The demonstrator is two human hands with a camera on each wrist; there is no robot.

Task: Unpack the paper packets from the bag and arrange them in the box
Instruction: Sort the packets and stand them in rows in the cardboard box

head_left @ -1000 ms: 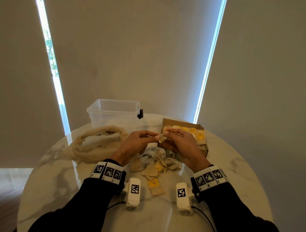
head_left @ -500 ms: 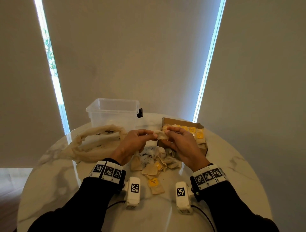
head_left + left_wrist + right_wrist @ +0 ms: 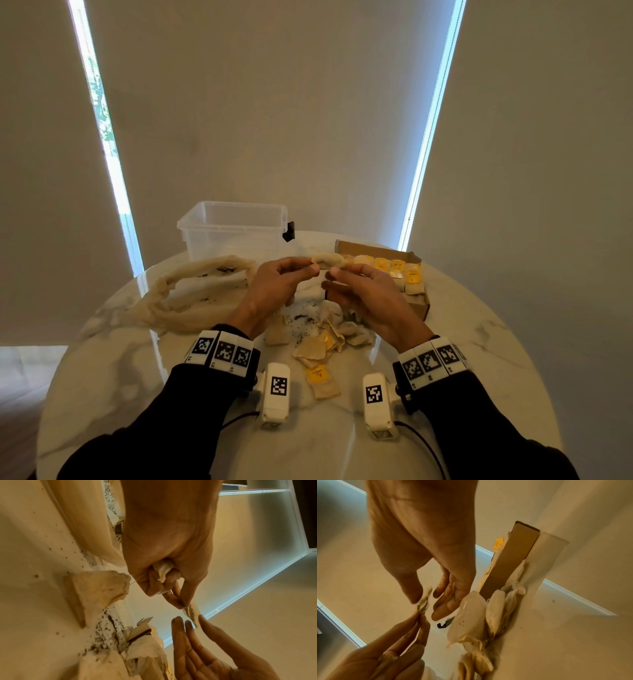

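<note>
A pale paper packet (image 3: 329, 261) hangs above the table between both hands. My left hand (image 3: 313, 269) pinches its left end with thumb and forefinger, and in the left wrist view a crumpled scrap (image 3: 163, 572) sits in that palm. My right hand (image 3: 334, 277) has straight fingers; only its thumb touches the packet (image 3: 424, 601). The cardboard box (image 3: 418, 308) at the right holds a row of yellow-tagged packets (image 3: 397, 266). More packets (image 3: 325, 342) lie heaped below the hands. The limp beige bag (image 3: 191, 294) lies at the left.
An empty clear plastic tub (image 3: 236, 229) stands behind the bag. Dark loose grains (image 3: 301, 318) are spilled on the marble table (image 3: 479, 342) beside the heap. One yellow-tagged packet (image 3: 320, 380) lies apart, nearer the front edge between the wrists.
Both hands have lifted the packet a little higher and further from me. The right hand's fingers have straightened off it, while the left keeps its pinch.
</note>
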